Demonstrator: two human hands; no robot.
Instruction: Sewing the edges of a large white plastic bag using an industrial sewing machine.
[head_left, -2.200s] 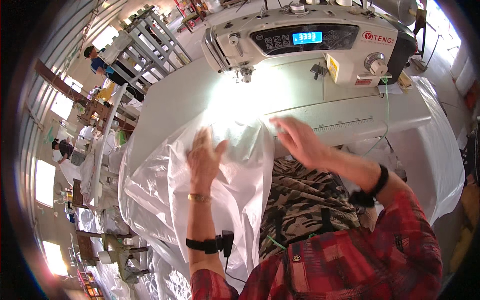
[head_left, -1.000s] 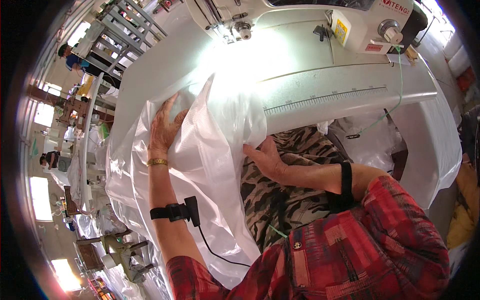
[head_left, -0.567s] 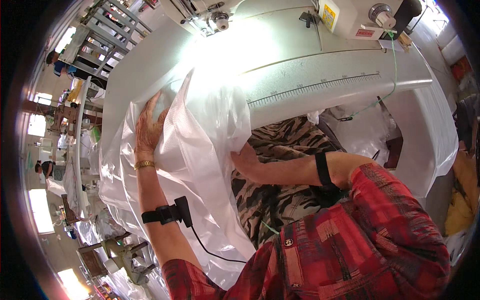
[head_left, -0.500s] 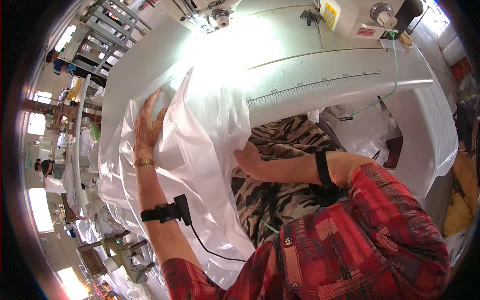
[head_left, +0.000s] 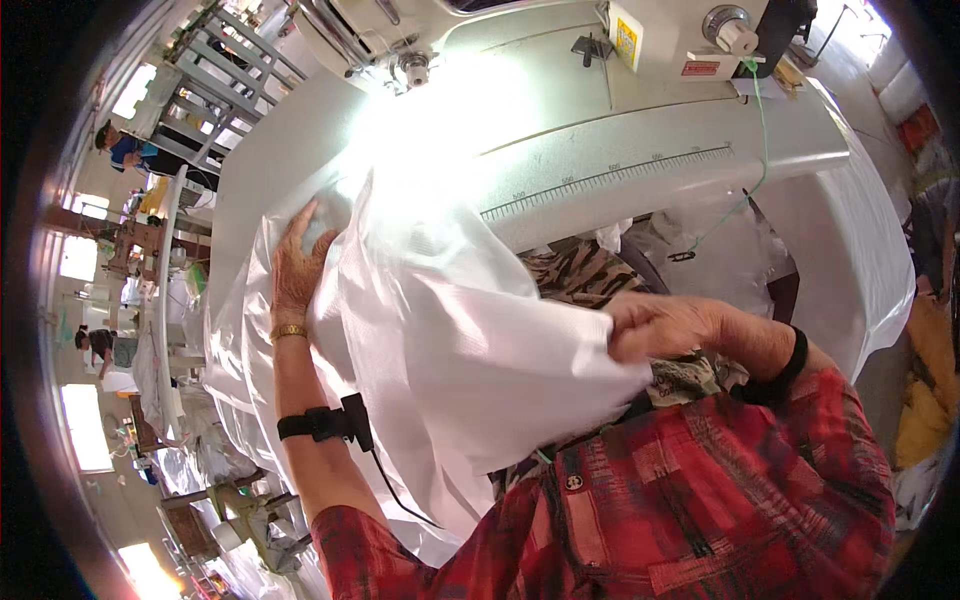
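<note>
White woven plastic fabric (head_left: 440, 370) spreads over the machine table and hangs down across my lap. My left hand (head_left: 298, 265) lies on it at the left, palm down, with the thumb apart from the stretched fingers. At the right, my right hand (head_left: 660, 325) is closed on a corner of the same fabric, pulling it taut; motion blurs it slightly. Above both hands a sewing machine (head_left: 410, 70) shines a bright light on the fabric's far end, where glare hides the detail.
A measuring scale (head_left: 610, 180) runs along the table's near edge. Green thread (head_left: 765, 150) hangs from the machine's tension knob (head_left: 732, 32). Camouflage cloth (head_left: 580, 275) covers my lap. Clear plastic (head_left: 720, 250) lies at right. Two other people are far off at left.
My right hand has moved right and toward my body, drawing the fabric's edge out over my lap. The left hand stays nearly in place. The whole view has shifted slightly.
</note>
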